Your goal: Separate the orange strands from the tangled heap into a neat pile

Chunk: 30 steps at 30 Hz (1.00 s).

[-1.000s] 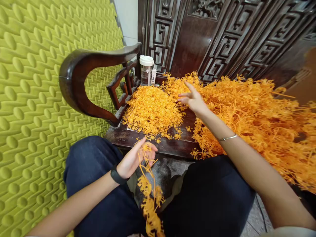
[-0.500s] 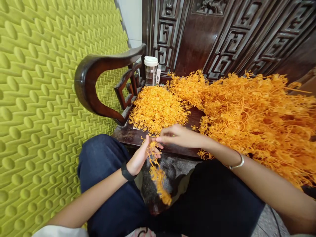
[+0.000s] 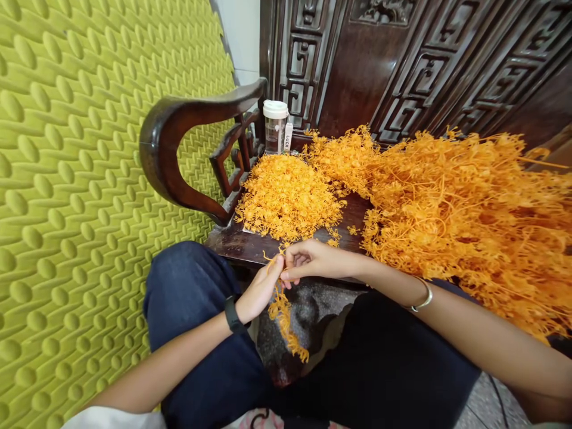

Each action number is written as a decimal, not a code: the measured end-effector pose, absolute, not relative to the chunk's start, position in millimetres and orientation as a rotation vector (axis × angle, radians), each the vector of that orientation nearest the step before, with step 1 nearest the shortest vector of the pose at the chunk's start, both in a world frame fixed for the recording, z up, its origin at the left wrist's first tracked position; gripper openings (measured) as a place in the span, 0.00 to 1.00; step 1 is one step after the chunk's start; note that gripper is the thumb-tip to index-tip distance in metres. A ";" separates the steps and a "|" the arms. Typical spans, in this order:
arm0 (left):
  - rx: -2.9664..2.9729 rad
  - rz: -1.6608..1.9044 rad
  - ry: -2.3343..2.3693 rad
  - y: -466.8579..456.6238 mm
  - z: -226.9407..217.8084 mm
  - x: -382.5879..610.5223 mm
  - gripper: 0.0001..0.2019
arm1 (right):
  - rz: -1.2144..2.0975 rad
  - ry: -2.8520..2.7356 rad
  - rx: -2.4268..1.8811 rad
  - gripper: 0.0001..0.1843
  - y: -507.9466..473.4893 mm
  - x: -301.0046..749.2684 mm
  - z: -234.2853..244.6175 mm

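From the head camera: the left hand (image 3: 259,290) had its fingers pinched round an orange sprig strand (image 3: 282,310) that dangled over the lap, just off the wooden seat (image 3: 243,245). The right hand (image 3: 313,262) pinched the same strand's top, touching the left. Loose orange pile (image 3: 288,196) sat behind, near a white-lidded jar (image 3: 274,126).

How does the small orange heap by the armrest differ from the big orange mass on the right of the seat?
The small heap is made of short, separate flower-like pieces packed into a low mound; the big mass is a tangle of long thin stems with clusters attached. The small heap stays within the seat by the armrest; the big mass spreads much wider, out to the picture's right edge. Both share the same bright orange colour.
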<state>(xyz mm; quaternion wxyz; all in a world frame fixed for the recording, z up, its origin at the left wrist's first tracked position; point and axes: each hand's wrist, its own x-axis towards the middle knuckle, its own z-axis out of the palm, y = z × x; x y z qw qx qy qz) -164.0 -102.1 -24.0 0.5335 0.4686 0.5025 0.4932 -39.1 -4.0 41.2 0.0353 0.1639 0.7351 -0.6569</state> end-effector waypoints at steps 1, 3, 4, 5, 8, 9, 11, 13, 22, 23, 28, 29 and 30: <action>1.113 1.181 1.193 -102.3 -22.7 -163.7 0.27 | -1.976 2.262 0.505 0.19 -4.9 -39.0 42.1; 1.102 1.201 1.172 -102.9 -19.8 -162.8 0.27 | -1.889 2.292 0.529 0.18 -6.9 -39.3 42.8; 1.099 1.210 1.161 -103.2 -18.6 -162.6 0.27 | -1.855 2.318 0.530 0.18 -7.5 -39.4 43.2; 1.097 1.218 1.152 -103.7 -17.7 -162.6 0.27 | -1.833 2.345 0.514 0.17 -7.3 -39.3 43.9; 1.071 1.211 1.170 -105.6 -16.1 -163.8 0.26 | -1.744 2.449 0.437 0.16 -1.1 -36.5 49.2; 1.064 1.188 1.197 -106.5 -15.2 -164.1 0.26 | -1.688 2.494 0.429 0.14 2.5 -34.9 51.7; 1.068 1.119 1.253 -108.3 -12.1 -163.9 0.26 | -1.581 2.565 0.433 0.12 9.3 -31.9 56.5; 1.096 1.052 1.277 -110.4 -7.6 -162.2 0.27 | -1.521 2.591 0.405 0.11 13.6 -30.0 60.2; 0.977 1.232 1.318 -119.7 -9.5 -170.5 0.28 | -1.391 2.849 0.783 0.10 60.1 4.8 90.1; 0.930 1.252 1.317 -119.1 -9.7 -173.1 0.26 | -1.420 2.984 0.957 0.09 70.4 12.2 92.8; 0.876 1.243 1.213 -110.8 -2.0 -174.3 0.24 | -1.197 3.858 1.762 0.07 94.1 24.2 88.7; 0.870 1.234 1.191 -109.4 -0.4 -173.0 0.24 | -1.004 4.012 1.845 0.07 92.9 21.7 86.6; 0.855 1.226 1.169 -108.2 0.5 -171.9 0.23 | -0.792 4.146 1.876 0.06 91.0 18.6 84.9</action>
